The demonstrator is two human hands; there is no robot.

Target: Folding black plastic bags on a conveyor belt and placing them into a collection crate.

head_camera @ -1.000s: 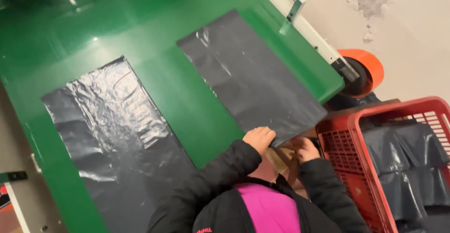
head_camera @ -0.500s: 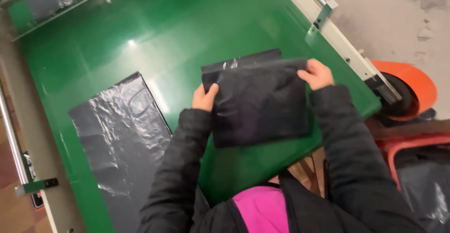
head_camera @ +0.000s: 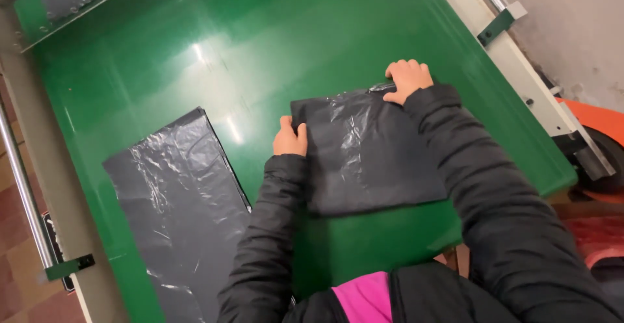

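Two bare hands hold one folded black plastic bag flat on the glossy green bench, towards its near right corner. The left hand pinches the bag's far left corner, thumb on top and fingers curled about the edge; the right hand presses the far right corner, fingers bent and closed on the film. The bag lies as a rough rectangle, its near edge just short of the bench's near edge, its surface creased and shiny.

To make the fold well, in my judgement, both far corners should be drawn taut and level so the upper layer sits square on the lower one; thin film slides and traps air, so a flat palm stroke from the middle outward would serve better than fingertip pressure alone.

A second flat black plastic bag, unfolded and longer, lies apart on the bench's near left side, running off the near edge. A grey metal rail with a green bracket borders the left edge; a pale side rail borders the right. An orange object stands beyond the right edge against a rough pale wall; reddish floor tiles show on the left.
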